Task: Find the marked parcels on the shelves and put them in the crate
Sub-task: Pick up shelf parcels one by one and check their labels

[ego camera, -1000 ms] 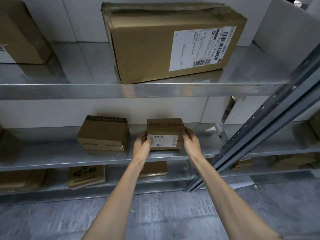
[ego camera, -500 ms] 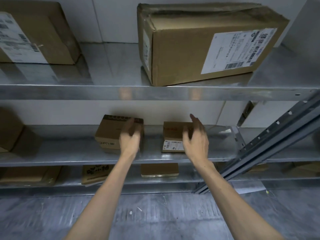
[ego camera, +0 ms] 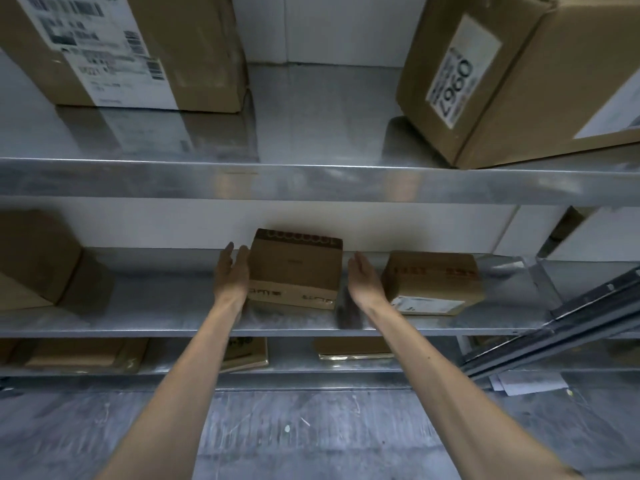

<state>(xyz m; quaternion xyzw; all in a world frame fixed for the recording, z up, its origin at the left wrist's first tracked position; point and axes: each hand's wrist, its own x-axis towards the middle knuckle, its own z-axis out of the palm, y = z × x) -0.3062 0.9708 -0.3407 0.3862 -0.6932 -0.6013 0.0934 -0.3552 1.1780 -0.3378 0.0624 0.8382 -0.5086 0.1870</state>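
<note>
A small brown parcel (ego camera: 294, 268) with a dark printed band along its top edge lies on the middle metal shelf (ego camera: 166, 317). My left hand (ego camera: 231, 275) is flat against its left side, fingers straight. My right hand (ego camera: 365, 284) is open just off its right side, a small gap showing. To the right lies another small parcel (ego camera: 433, 280) with a white label on its front face; neither hand touches it. No crate is in view.
Two big labelled cartons (ego camera: 114, 46) (ego camera: 512, 74) stand on the upper shelf. A brown box (ego camera: 34, 258) sits at the left of the middle shelf. Flat parcels (ego camera: 353, 348) lie on the bottom shelf. A slanted grey upright (ego camera: 571, 320) crosses at right.
Both hands let go of the labelled parcel, which stays on the shelf, and moved left to either side of the parcel with the dark band. The view shifted left and closer.
</note>
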